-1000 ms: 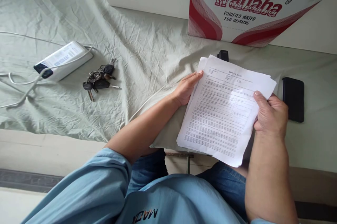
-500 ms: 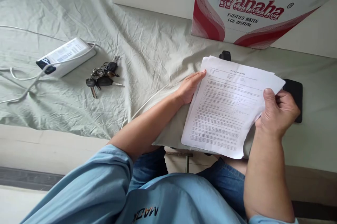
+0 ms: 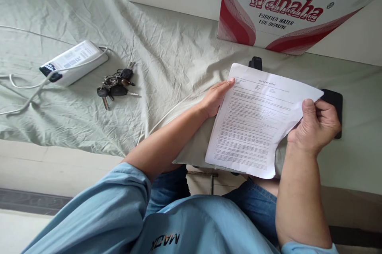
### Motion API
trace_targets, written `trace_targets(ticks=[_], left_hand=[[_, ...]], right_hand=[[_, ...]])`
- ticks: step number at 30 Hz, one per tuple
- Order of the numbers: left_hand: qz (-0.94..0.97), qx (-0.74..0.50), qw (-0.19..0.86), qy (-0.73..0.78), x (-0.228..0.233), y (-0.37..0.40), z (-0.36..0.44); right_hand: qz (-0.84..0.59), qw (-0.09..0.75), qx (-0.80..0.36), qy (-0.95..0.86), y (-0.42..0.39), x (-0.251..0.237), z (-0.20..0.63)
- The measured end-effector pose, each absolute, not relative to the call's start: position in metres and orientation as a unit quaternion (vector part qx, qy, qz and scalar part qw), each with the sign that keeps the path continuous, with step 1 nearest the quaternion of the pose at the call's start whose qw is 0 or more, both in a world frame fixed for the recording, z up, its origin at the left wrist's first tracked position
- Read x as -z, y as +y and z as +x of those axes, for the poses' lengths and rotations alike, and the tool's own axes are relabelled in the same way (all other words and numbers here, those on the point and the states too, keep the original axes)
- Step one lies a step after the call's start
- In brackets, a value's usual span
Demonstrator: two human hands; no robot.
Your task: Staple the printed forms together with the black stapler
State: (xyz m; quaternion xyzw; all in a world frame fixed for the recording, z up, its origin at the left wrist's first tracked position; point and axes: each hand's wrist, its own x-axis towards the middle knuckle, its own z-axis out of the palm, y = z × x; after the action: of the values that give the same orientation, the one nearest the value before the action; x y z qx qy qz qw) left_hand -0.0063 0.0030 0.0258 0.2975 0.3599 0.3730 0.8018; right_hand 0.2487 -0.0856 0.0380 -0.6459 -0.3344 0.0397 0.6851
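A: What's far out from my left hand?

B: White rectangular power bank (image 3: pixel 73 62) with a white cable (image 3: pixel 26 87) on it, lying on the wrinkled pale green cloth (image 3: pixel 167 47). Next toward the hand, a bunch of dark-headed metal keys (image 3: pixel 115 86).

A: Left hand (image 3: pixel 215 98) itself?

B: Fingers straight and together, pressed flat to the left edge of the stack of white printed paper sheets (image 3: pixel 256 121).

A: I read the sheets as spanning both hands, near edge hanging past the cloth edge over my jeans.

B: Agreed. Small black object (image 3: pixel 255 63) just beyond their top edge; red-and-white cardboard water carton (image 3: pixel 286 7) further back.

A: Right hand (image 3: pixel 316 127)?

B: Thumb on top, fingers curled behind, pinching the sheets' right edge. Flat black phone-like slab (image 3: pixel 333 99) partly hidden behind it.
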Motion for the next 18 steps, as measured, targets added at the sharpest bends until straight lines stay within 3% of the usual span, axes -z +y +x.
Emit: trace_targets(ticks=[18], left_hand=[[0.337, -0.381, 0.786, 0.350, -0.0164, 0.0031, -0.0098]], right_hand=[[-0.641, 0.688, -0.103, -0.324, -0.0836, -0.0343, 0.2461]])
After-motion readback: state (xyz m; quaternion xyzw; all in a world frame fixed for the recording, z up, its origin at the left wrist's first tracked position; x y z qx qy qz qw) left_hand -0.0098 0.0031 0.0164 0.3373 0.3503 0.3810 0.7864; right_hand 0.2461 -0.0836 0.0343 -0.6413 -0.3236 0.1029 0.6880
